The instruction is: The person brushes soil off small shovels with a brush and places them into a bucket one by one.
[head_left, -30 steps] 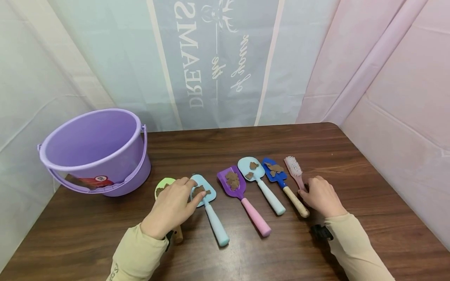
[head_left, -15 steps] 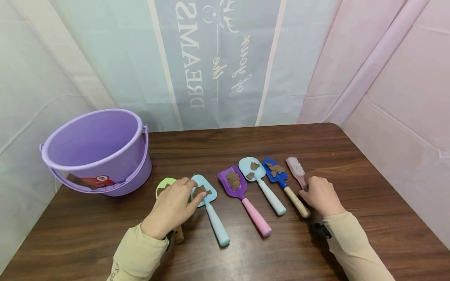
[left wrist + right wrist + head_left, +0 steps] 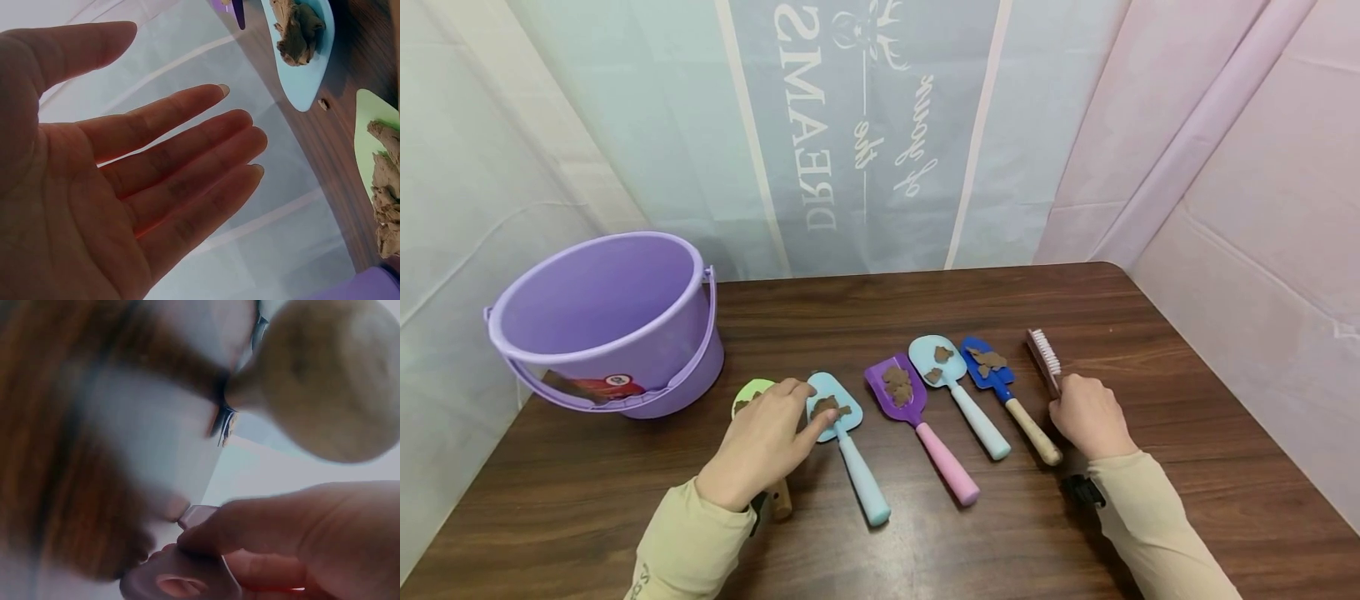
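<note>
The pinkish brush (image 3: 1043, 357) is at the right end of the row of tools, its head pointing away from you and its white bristles turned to the right. Your right hand (image 3: 1092, 417) has it by the handle; in the right wrist view the fingers (image 3: 256, 522) are clamped on that handle, near the hole in its end. You cannot tell whether the brush head touches the tabletop (image 3: 910, 300).

Just left of it lies the blue trowel (image 3: 1002, 390) with a wooden handle, then a pale blue spade (image 3: 957, 390), then the purple scoop (image 3: 917, 419) with a pink handle. Further left is another pale blue spade (image 3: 850, 454), and beside it the green scoop (image 3: 754, 388), partly hidden under your left hand (image 3: 763, 442). All five blades carry brown pieces (image 3: 897, 386).

Your left hand holds nothing: its fingers are stretched out, the thumb well apart from them.

Beyond it, at the far left, stands the purple bucket (image 3: 662, 354), its handle hanging down the front. Behind the tabletop hangs a printed cloth (image 3: 880, 225).
</note>
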Available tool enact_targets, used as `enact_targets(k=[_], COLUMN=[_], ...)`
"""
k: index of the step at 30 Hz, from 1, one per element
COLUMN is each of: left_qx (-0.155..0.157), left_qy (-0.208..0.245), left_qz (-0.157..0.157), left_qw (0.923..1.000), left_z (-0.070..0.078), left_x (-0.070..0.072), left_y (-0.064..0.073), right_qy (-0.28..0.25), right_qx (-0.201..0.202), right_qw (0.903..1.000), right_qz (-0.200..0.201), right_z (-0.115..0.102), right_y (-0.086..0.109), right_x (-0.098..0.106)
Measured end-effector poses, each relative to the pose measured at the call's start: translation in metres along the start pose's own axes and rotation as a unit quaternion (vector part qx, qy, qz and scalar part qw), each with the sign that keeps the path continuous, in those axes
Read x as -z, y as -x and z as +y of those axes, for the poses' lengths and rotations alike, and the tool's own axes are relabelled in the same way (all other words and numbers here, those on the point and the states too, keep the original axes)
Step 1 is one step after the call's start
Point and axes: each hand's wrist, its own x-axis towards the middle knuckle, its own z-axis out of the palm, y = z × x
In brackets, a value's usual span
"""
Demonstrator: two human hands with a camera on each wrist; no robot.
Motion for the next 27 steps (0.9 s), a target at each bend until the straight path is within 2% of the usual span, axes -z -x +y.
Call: enact_targets(k=[9, 16, 27], left_qx=[0.001, 0.024, 0.074], left_qy=[-0.018, -0.016, -0.003], left_qz=[0.006, 0.006, 0.006], left_qw=[0.9998, 0.9996, 0.9972], left_z=[-0.006, -0.014, -0.032], left_x=[0.0, -0.002, -0.002], left_y=[0.004, 0.014, 0.027], right_qy=[0.002, -0.008, -0.039], right_qx=[-0.02, -0.024, -0.009], right_qw=[0.9998, 0.9996, 0.9988], right_qz=[-0.01, -0.012, 0.027], right_z=[-0.001, -0.002, -0.006], right_y=[0.0, 0.002, 0.002], right_x=[0.003, 0.004, 0.004])
